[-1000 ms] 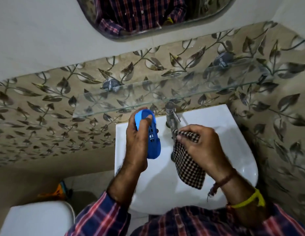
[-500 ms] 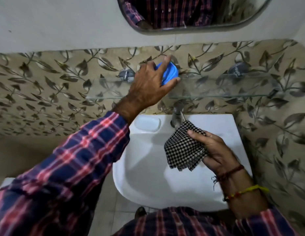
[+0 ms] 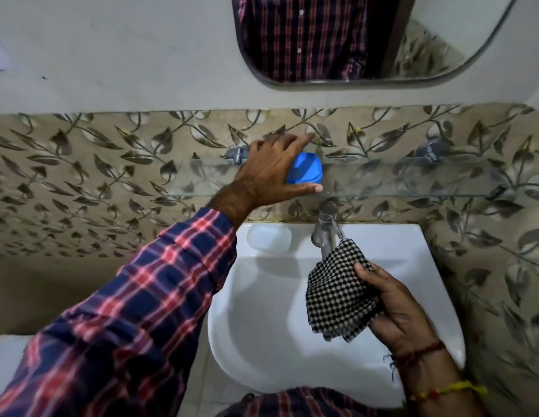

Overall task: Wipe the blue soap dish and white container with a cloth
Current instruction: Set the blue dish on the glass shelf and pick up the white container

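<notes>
A white sink (image 3: 262, 341) with a metal tap (image 3: 325, 227) is sitting below a glass shelf (image 3: 412, 179); a mirror (image 3: 367, 40) is hanging above.

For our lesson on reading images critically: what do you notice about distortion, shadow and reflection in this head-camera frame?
Head view: wide-angle bending curves the glass shelf and stretches the near sleeve; the left hand on the blue soap dish casts a soft shadow in the sink; the mirror reflects a plaid shirt.
</notes>
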`<action>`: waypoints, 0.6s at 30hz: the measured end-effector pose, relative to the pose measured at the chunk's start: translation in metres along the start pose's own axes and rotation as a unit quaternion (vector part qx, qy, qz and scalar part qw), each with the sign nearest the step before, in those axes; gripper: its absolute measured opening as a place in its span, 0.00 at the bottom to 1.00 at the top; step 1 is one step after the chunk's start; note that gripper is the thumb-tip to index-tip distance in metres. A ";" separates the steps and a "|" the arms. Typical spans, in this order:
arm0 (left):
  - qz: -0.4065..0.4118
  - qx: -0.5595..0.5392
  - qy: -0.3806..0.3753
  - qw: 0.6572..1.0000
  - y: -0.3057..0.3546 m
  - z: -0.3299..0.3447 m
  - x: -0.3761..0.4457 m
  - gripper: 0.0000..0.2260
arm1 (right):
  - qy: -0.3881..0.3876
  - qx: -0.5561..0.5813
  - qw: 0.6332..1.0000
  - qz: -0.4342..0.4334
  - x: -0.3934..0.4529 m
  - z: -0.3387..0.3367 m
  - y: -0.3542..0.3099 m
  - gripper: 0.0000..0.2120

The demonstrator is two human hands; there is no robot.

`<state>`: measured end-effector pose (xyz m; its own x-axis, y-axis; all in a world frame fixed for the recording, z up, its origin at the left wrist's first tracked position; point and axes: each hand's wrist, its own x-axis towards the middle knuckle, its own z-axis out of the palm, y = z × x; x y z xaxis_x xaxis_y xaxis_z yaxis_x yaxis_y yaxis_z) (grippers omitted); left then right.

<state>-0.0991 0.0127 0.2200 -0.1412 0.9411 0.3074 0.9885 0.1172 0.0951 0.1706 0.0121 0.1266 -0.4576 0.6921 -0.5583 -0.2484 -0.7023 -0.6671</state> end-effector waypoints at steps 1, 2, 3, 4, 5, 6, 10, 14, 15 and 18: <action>0.012 -0.009 0.071 0.997 0.004 -0.001 -0.007 0.40 | 0.003 0.000 1.000 0.001 0.001 0.002 0.003 0.25; 0.030 -0.035 0.150 0.988 0.010 0.002 -0.017 0.35 | 0.006 -0.002 1.000 0.002 0.002 0.004 0.005 0.25; 0.052 -0.068 0.225 0.970 0.015 0.010 -0.031 0.29 | 0.010 -0.004 1.000 0.002 0.003 0.005 0.007 0.24; 0.064 -0.102 0.283 0.952 0.020 0.022 -0.048 0.22 | 0.015 -0.005 1.000 -0.001 0.004 0.006 0.009 0.24; 0.050 -0.139 0.311 0.939 0.021 0.040 -0.067 0.16 | 0.022 -0.006 1.000 -0.005 0.005 0.006 0.011 0.24; -0.003 -0.188 0.312 0.931 0.020 0.060 -0.087 0.12 | 0.030 -0.008 0.999 -0.010 0.005 0.007 0.012 0.23; -0.460 -0.409 0.158 0.772 -0.013 0.142 -0.137 0.16 | 0.048 -0.015 0.999 -0.020 0.004 0.006 0.016 0.21; -0.593 -0.424 0.046 0.683 -0.041 0.184 -0.136 0.27 | 0.068 -0.033 0.997 -0.012 0.002 0.000 0.019 0.19; -0.601 -0.427 0.038 0.675 -0.047 0.188 -0.129 0.28 | 0.073 -0.038 0.997 -0.012 0.002 0.000 0.019 0.19; -0.577 -0.389 -0.032 0.717 -0.063 0.193 -0.108 0.26 | 0.086 -0.046 0.995 -0.018 0.002 0.000 0.017 0.16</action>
<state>-0.1357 -0.0348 -0.0015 -0.8147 0.3742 -0.4430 -0.1176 0.6414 0.7582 0.1658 0.0012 0.1139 -0.2959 0.7402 -0.6038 -0.1787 -0.6639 -0.7262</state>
